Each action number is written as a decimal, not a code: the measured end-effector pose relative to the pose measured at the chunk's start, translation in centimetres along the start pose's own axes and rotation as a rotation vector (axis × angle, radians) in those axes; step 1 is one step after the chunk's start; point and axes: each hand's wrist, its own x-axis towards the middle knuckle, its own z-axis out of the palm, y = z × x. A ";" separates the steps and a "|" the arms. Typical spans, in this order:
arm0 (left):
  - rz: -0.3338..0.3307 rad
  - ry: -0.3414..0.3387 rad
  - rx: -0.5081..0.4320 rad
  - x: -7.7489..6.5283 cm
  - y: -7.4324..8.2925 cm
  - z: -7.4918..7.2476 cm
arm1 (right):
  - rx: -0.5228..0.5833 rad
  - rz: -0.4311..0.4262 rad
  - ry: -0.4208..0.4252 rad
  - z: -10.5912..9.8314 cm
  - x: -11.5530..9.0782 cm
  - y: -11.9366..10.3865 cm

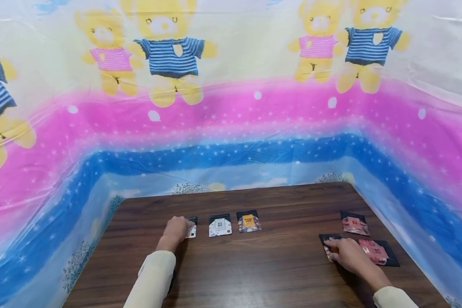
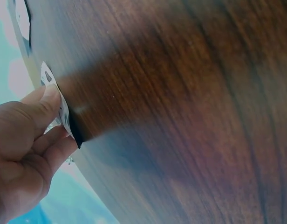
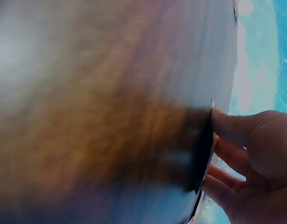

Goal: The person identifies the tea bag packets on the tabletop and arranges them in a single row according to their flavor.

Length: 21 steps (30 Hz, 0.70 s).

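My left hand [image 1: 176,230] holds a small flat packet [image 1: 193,229], black at the top and white below, at the left end of a row. In the left wrist view its thumb and fingers grip the edges of this packet [image 2: 63,112] close over the tabletop. Over on the right, my right hand [image 1: 346,253] grips a packet with a black top [image 1: 323,238], much of it hidden under the fingers. The right wrist view shows this packet [image 3: 208,156] edge-on, between thumb and fingertips.
A white-labelled packet [image 1: 220,225] and an orange-labelled packet [image 1: 248,221] lie right of my left hand. Two reddish packets, one farther back [image 1: 355,223] and one nearer [image 1: 374,251], lie by my right hand. The brown wooden table [image 1: 231,273] meets a bear-printed cloth [image 1: 231,111] behind.
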 end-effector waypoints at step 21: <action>-0.020 -0.017 0.017 -0.1 -0.2 -0.3 | 0.098 -0.089 0.068 1.2 4.1 -2.1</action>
